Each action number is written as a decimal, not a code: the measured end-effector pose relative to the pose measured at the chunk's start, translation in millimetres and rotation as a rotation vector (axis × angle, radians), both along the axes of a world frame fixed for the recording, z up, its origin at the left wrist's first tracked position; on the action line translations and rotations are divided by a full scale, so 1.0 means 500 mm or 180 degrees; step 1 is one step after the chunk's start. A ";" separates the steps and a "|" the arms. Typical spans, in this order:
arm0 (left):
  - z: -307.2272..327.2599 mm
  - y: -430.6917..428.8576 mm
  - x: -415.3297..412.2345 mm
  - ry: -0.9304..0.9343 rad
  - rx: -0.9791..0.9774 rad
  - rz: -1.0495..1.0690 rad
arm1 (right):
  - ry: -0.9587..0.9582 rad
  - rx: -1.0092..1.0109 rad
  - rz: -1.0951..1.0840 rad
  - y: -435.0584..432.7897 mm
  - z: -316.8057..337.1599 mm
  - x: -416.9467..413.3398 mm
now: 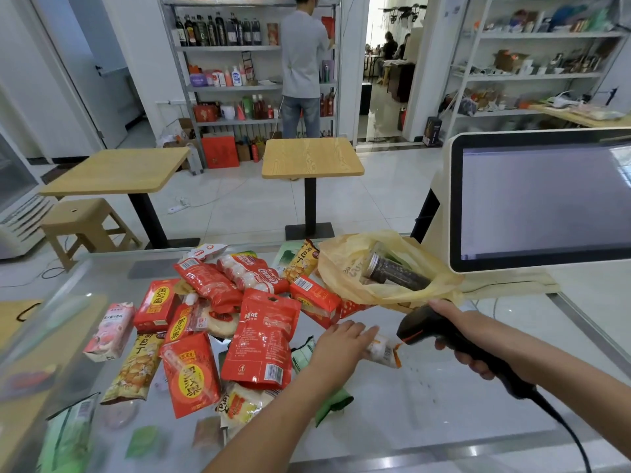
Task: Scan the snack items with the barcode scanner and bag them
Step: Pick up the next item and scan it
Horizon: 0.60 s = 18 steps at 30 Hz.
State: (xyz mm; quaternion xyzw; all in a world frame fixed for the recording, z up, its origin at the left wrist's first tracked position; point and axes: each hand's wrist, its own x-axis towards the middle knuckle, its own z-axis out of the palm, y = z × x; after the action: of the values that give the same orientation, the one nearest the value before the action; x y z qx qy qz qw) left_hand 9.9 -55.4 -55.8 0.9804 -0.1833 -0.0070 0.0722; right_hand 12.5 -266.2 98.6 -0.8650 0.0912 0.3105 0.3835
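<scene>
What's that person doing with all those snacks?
Someone is checking out snacks at a glass counter. The right hand grips a black barcode scanner, aimed at a small white packet that the left hand rests on. A yellow bag beside it already holds a jar. A big pile of snack packs lies on the counter, not yet bagged.

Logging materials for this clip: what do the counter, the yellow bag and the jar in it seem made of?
Counter: likely glass, glossy; it reflects light and blurred items show beneath. Bag: thin translucent plastic film, crinkled. Jar: clear, glass or plastic, cannot tell; ribbed silvery lid, likely metal.
</scene>
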 end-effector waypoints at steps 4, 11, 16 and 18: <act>0.002 -0.005 0.003 -0.0044 0.0132 0.0164 | -0.0033 -0.0226 0.0250 0.004 0.055 0.008; 0.006 -0.005 -0.006 -0.0115 0.0439 0.0730 | 0.0019 -0.0389 0.0652 0.021 0.118 0.011; 0.012 0.034 -0.005 -0.0035 0.0222 0.0517 | 0.0057 -0.0443 0.0820 0.045 0.123 0.011; 0.016 0.041 -0.008 -0.0025 0.0102 0.0457 | 0.0064 -0.0446 0.0881 0.056 0.123 0.010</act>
State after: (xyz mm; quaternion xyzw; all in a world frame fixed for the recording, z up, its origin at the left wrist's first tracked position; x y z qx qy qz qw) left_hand 5.9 -35.1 -47.8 0.9920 -0.1128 -0.0008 0.0561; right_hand 17.4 -238.4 160.3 -0.8908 -0.0036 0.3618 0.2748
